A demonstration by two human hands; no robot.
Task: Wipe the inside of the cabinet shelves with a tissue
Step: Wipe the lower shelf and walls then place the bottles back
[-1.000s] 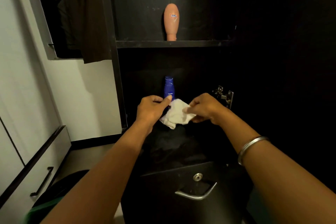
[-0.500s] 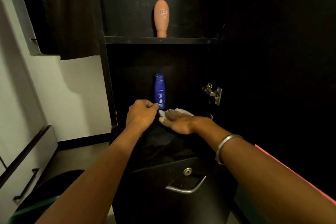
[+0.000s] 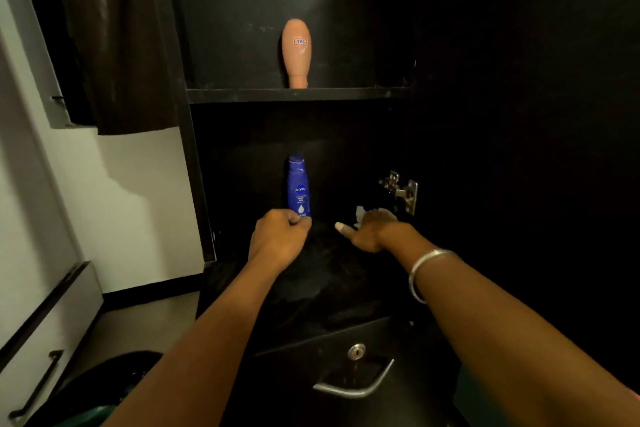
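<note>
White tissue (image 3: 360,213) shows only as a crumpled edge at the far side of the right hand (image 3: 372,230), low on the lower cabinet shelf (image 3: 332,274) and just in front of the metal hinge (image 3: 401,191). It is too bunched and too covered to give any long axis or direction. The right hand lies palm down over it, fingers flat and reaching toward the back of the shelf, thumb stretched out to the left; its grip is a flat press, not a curl. A silver bangle (image 3: 424,270) rings that wrist. The left hand (image 3: 278,239) sits as a loose fist at the foot of the blue lotion bottle (image 3: 299,187), which stands upright with its cap up; whether the fingers pinch the bottle or merely touch it I cannot tell. Both forearms reach forward into the dark cabinet. On the upper shelf (image 3: 298,94) a peach bottle (image 3: 296,52) stands on its cap.
</note>
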